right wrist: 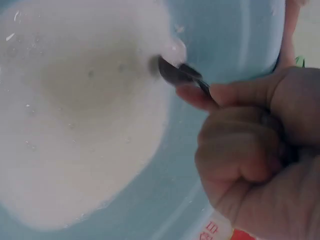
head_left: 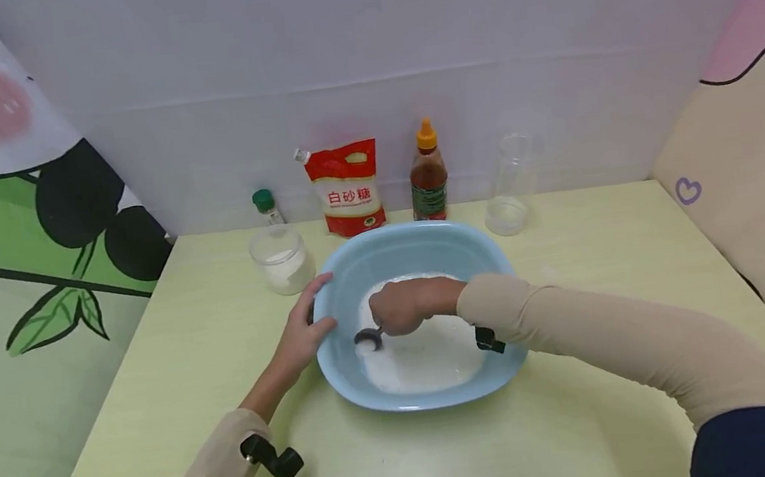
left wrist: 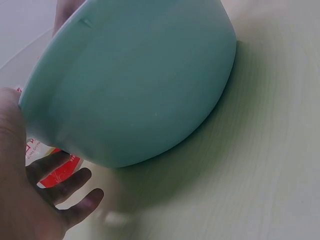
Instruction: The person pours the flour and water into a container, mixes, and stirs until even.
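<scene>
A light blue plastic basin (head_left: 412, 239) on the table holds a pool of white liquid (head_left: 427, 357). My left hand (head_left: 299, 336) holds its left rim. In the left wrist view the thumb lies over the rim of the basin (left wrist: 145, 90), and the other fingers (left wrist: 75, 187) spread along its outer side. Over the left part of the basin, my right hand (head_left: 402, 306) grips a dark spoon (head_left: 369, 339). In the right wrist view, the bowl of the spoon (right wrist: 172, 72) is at the liquid's edge, its handle mostly hidden in my curled fingers.
Behind the basin stand a clear jar (head_left: 282, 264) with white contents, a green-capped bottle (head_left: 265, 203), a red and white sugar pouch (head_left: 350, 190), a brown sauce bottle (head_left: 427, 176) with an orange cap, and a clear glass (head_left: 509, 194). A pale wall (head_left: 362, 31) rises behind them.
</scene>
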### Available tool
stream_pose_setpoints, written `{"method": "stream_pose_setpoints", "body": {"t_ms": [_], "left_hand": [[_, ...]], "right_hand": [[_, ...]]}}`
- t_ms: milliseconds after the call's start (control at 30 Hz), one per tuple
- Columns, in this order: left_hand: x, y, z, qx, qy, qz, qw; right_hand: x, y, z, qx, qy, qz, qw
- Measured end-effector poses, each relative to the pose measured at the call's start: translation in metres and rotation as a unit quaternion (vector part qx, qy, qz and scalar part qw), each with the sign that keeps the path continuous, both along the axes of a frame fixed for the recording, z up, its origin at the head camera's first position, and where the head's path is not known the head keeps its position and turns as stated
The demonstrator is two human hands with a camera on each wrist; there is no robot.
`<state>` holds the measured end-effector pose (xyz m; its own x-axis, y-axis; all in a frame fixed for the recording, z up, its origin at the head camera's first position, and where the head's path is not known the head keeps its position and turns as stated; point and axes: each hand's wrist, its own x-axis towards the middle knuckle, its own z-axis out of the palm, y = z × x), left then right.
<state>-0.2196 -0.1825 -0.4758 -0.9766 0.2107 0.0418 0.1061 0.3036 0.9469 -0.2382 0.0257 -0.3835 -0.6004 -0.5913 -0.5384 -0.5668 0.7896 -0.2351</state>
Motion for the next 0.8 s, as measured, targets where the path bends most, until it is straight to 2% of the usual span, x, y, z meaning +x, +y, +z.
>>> {"method": "stream_pose_setpoints", "body": {"t_ms": [67, 167, 267, 367, 433, 500, 667, 733, 800], "left_hand": [[0.000, 0.000, 0.000, 0.004, -0.001, -0.001, 1.0000], [-0.001, 0.001, 0.000, 0.006, -0.001, -0.002, 1.0000], [-0.002, 0.001, -0.001, 0.005, -0.003, -0.002, 1.0000], [-0.002, 0.001, -0.003, 0.002, -0.005, 0.001, 1.0000], [-0.002, 0.001, -0.004, 0.000, -0.007, -0.002, 1.0000], [-0.002, 0.001, -0.005, 0.002, -0.007, -0.003, 1.0000], [-0.003, 0.001, -0.007, 0.010, -0.002, -0.004, 0.9999], [-0.004, 0.001, -0.007, 0.011, 0.001, -0.003, 0.9999], [-0.004, 0.000, -0.008, 0.011, 0.002, -0.003, 0.9999]], "right_hand": [[0.007, -0.001, 0.000, 0.007, -0.039, 0.005, 0.9992], [0.011, -0.003, 0.000, 0.020, -0.049, 0.011, 0.9986], [0.006, -0.006, 0.000, 0.021, -0.015, 0.022, 0.9994], [-0.005, -0.007, -0.002, 0.006, 0.031, -0.003, 0.9995], [-0.010, -0.007, -0.002, 0.002, 0.042, -0.023, 0.9988], [-0.010, -0.006, -0.002, 0.004, 0.021, -0.035, 0.9991], [0.002, -0.005, -0.001, 0.044, -0.081, -0.003, 0.9957], [0.006, -0.005, -0.002, 0.051, -0.092, 0.007, 0.9944], [0.006, -0.005, -0.003, 0.043, -0.075, 0.013, 0.9962]]}}
